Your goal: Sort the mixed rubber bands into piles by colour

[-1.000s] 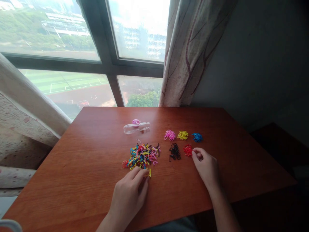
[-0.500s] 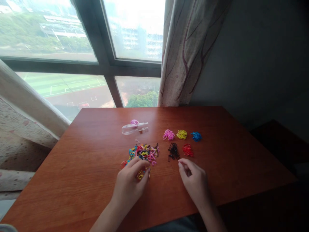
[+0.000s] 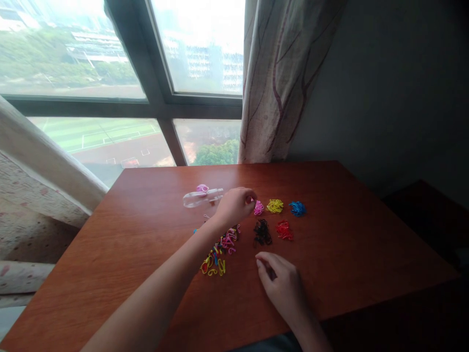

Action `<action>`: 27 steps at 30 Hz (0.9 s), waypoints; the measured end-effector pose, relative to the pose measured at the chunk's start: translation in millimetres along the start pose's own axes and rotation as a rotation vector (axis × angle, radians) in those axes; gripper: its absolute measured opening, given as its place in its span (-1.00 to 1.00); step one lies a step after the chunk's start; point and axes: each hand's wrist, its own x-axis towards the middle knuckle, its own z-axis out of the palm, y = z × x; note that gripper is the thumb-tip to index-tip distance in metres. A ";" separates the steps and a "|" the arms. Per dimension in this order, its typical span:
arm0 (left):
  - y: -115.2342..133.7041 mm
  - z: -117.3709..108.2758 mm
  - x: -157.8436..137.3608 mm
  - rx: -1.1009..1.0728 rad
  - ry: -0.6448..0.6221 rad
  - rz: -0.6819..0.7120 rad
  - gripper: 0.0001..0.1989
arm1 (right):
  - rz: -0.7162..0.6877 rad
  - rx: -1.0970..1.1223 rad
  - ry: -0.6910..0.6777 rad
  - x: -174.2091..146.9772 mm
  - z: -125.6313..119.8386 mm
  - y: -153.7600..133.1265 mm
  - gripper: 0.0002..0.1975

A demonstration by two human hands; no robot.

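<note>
My left hand reaches over the mixed pile to the pink rubber bands. Its thumb and forefinger are pinched beside their left edge; whatever is between the fingertips is too small to make out. My right hand rests low over the table, in front of the black rubber bands. Its fingers are curled together with nothing visible in them. Under my left forearm, partly hidden, lies a mixed heap of small coloured rubber bands. Yellow rubber bands, blue ones and red ones form separate small piles.
A clear plastic bottle lies on its side behind the heap, with a pink piece by it. The brown wooden table stands against a window, with curtains at both sides.
My left hand has moved from the mixed heap forward and right to the pink pile. My right hand has drawn back slightly from the black pile, toward me and left.
</note>
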 end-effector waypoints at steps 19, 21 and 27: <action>25.8 46.5 51.8 0.134 -0.283 -0.011 -0.74 | 0.012 0.024 0.006 1.0 1.0 0.0 -0.81; 31.4 51.9 57.9 0.132 -0.310 0.001 -0.68 | 0.014 0.028 0.002 0.4 0.7 -0.2 -0.81; 34.2 34.9 52.1 0.063 -0.232 0.044 -0.82 | 0.031 0.039 -0.002 0.4 -1.0 -2.4 -0.81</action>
